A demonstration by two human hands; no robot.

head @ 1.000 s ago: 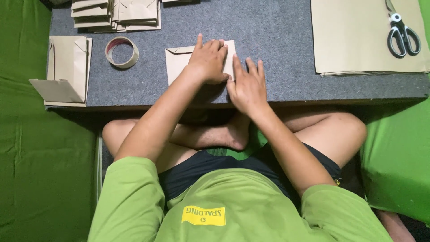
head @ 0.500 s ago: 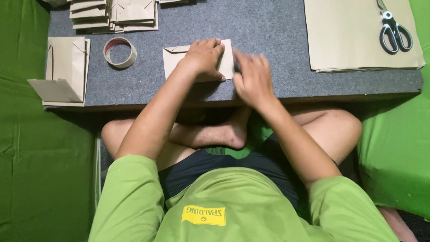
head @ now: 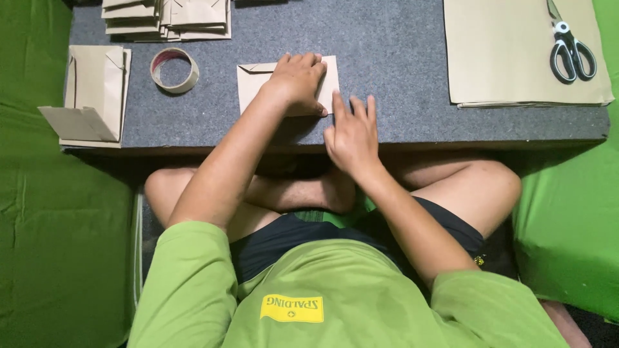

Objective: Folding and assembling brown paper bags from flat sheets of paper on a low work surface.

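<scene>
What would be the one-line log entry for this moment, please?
left hand: flat on folded brown paper piece | right hand: at its right edge | tape roll: left | scissors: on paper sheets

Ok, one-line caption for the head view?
Left hand presses a folded brown paper piece on the grey table; right hand beside it.

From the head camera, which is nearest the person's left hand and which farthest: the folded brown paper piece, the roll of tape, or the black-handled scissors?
Measured from the left hand:
1. Folded brown paper piece: directly under the hand, pressed flat on the grey mat.
2. Roll of tape: off to the left on the mat.
3. Black-handled scissors: far right, lying on the large brown sheet.
</scene>
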